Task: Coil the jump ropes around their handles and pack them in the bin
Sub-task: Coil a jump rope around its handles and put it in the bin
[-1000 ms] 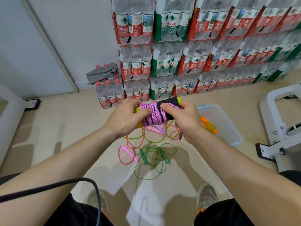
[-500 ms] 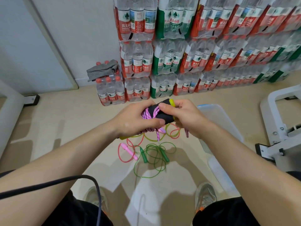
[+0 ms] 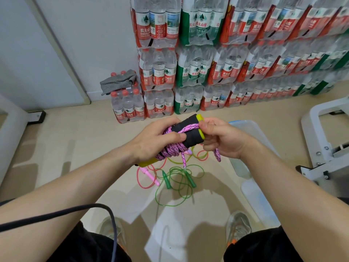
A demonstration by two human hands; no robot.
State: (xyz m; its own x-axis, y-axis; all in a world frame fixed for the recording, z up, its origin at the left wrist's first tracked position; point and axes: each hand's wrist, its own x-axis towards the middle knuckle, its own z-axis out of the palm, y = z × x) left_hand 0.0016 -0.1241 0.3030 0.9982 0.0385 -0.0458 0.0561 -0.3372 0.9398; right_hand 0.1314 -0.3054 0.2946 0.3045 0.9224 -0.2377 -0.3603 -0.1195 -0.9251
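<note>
Black foam handles [image 3: 191, 136] being gripped by left hand [image 3: 155, 141], fingers curled round pink braided rope [image 3: 174, 149] coils, above floor. Rope tail being pinched by right hand [image 3: 221, 141]. Risk: coils being loosened, tail slipping, if pinch is being slackened before tuck. Clear bin [image 3: 247, 126] being partly hidden behind right hand.

We see a pink rope [image 3: 177, 149] flecked with dark purple in a braided pattern, and black handles [image 3: 191, 138] with yellow-green end caps [image 3: 199, 117]. On the beige floor [image 3: 75, 148] there is a translucent green rope [image 3: 181, 178] with green handles [image 3: 166, 179], and a coral-pink rope [image 3: 139, 181] with paler pink handles [image 3: 149, 174]. The bin [image 3: 251, 127] is clear with a blue rim. The bottle packs [image 3: 188, 69] carry red labels, some green (each with a small mountain mark); the leftmost pack [image 3: 128, 110] shows red caps. The cloth [image 3: 117, 82] is grey, the cable [image 3: 75, 211] black.
</note>
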